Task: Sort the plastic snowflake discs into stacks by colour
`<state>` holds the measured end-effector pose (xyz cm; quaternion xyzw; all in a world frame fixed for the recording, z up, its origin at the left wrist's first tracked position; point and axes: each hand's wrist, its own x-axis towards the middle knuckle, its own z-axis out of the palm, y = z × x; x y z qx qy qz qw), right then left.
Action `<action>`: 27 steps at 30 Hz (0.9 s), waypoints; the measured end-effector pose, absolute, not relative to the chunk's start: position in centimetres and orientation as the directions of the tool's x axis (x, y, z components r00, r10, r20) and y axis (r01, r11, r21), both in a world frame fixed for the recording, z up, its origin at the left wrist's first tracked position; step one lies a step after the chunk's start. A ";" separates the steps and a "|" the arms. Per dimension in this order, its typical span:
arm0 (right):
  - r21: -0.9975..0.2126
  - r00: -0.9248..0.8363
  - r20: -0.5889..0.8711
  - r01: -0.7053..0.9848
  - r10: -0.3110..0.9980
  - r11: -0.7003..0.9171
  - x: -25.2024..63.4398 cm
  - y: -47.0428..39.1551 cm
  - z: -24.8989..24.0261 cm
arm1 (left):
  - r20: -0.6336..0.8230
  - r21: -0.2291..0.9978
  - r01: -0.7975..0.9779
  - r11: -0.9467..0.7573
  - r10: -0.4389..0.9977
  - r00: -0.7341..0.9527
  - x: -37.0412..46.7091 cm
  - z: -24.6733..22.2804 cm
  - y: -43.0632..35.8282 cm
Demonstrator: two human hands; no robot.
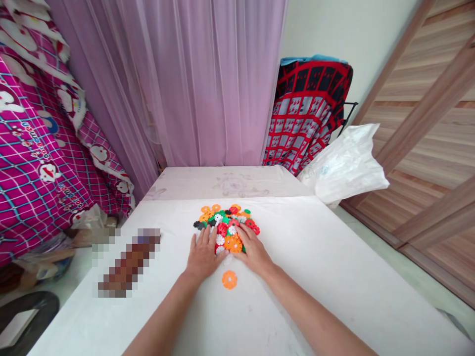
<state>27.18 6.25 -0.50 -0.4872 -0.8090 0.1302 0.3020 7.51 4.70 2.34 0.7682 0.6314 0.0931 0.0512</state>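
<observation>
A heap of flat, notched plastic discs (221, 228), in orange, red, green, white and black, lies near the middle of the table. My left hand (205, 251) rests flat against the heap's left side, fingers stretched out. On the opposite side my right hand (254, 249) spreads its fingers over the discs' edge. Both hands touch the heap, and neither grips a disc. Nearer to me, between my forearms, one orange disc (229, 280) lies alone on the white cloth.
The table (315, 277) wears a white cover. A blurred-out item (129, 264) lies on its left part. A white plastic bag (345, 163) stands at the right edge, by wooden doors (426, 148). Purple curtains (208, 79) hang behind; pink patterned fabric (37, 163) is at left.
</observation>
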 end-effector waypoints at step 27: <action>-0.478 -0.069 0.587 0.775 0.806 0.415 28.3 3.7 0.6 | 0.406 0.636 0.761 -0.126 0.894 -0.191 2.7 -0.4 2.0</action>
